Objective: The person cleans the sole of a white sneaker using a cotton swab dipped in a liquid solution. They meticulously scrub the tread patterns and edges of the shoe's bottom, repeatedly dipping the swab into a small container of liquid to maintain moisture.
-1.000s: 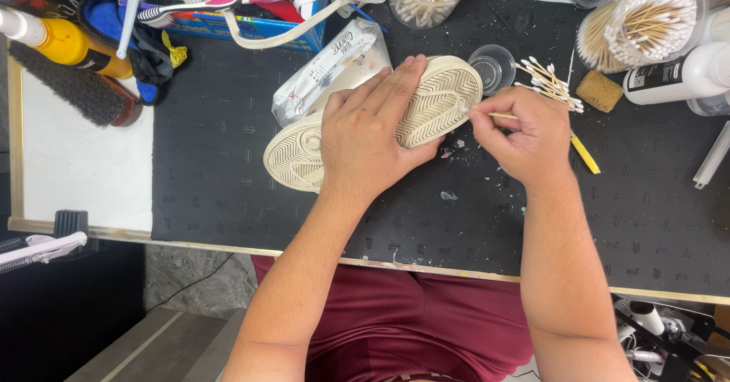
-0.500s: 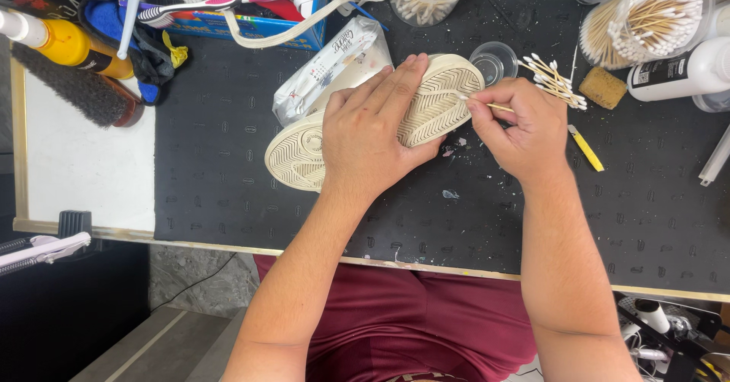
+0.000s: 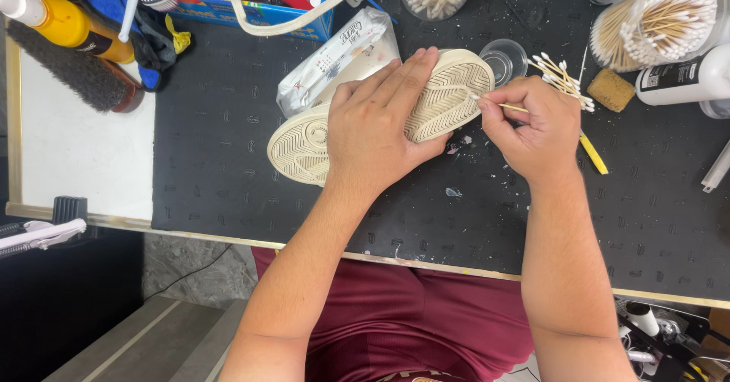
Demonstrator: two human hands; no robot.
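A cream-soled shoe [image 3: 449,97] lies sole-up on the black mat [image 3: 228,161]. My left hand [image 3: 384,120] lies flat across the middle of the sole and presses it down. My right hand [image 3: 528,127] pinches a wooden cotton swab [image 3: 511,107] whose white tip touches the right edge of the sole near the toe. A loose pile of cotton swabs [image 3: 561,78] lies just beyond my right hand, beside a small clear cup [image 3: 508,55].
A clear wrapper [image 3: 334,66] sits behind the shoe. A brown brush [image 3: 72,66] and yellow bottle [image 3: 65,23] lie far left. Swab containers [image 3: 661,17], a white bottle [image 3: 688,78], a tan sponge [image 3: 610,89] and a yellow stick [image 3: 593,152] are at right.
My right hand has shifted slightly up and left, bringing the swab tip to the sole's edge. My left hand stays on the shoe.
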